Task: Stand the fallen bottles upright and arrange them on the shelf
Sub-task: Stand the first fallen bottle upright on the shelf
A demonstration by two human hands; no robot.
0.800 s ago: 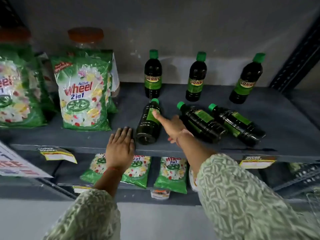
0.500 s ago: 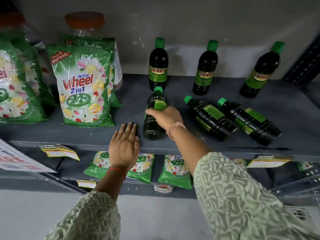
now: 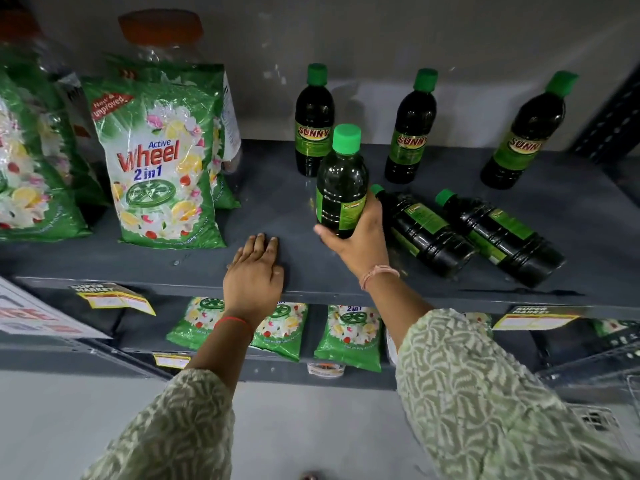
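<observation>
My right hand (image 3: 356,242) grips a dark bottle with a green cap (image 3: 341,183) around its lower half and holds it upright, lifted just above the grey shelf (image 3: 277,216). Two more bottles lie on their sides to the right: one (image 3: 420,230) right beside my hand, the other (image 3: 498,235) further right. Three bottles stand upright along the back wall: left (image 3: 313,123), middle (image 3: 410,129), right (image 3: 523,133). My left hand (image 3: 254,275) rests flat on the shelf's front edge, fingers apart, holding nothing.
Green Active Wheel detergent bags (image 3: 162,161) stand on the left of the shelf, with orange-lidded jars (image 3: 161,29) behind them. Smaller detergent packets (image 3: 348,337) lie on the lower shelf. Price tags (image 3: 114,299) hang from the front edge. A dark upright post (image 3: 613,123) bounds the right.
My right hand closed on the leftmost fallen bottle and tipped it from lying to upright, lifting it. My left hand stayed on the shelf edge.
</observation>
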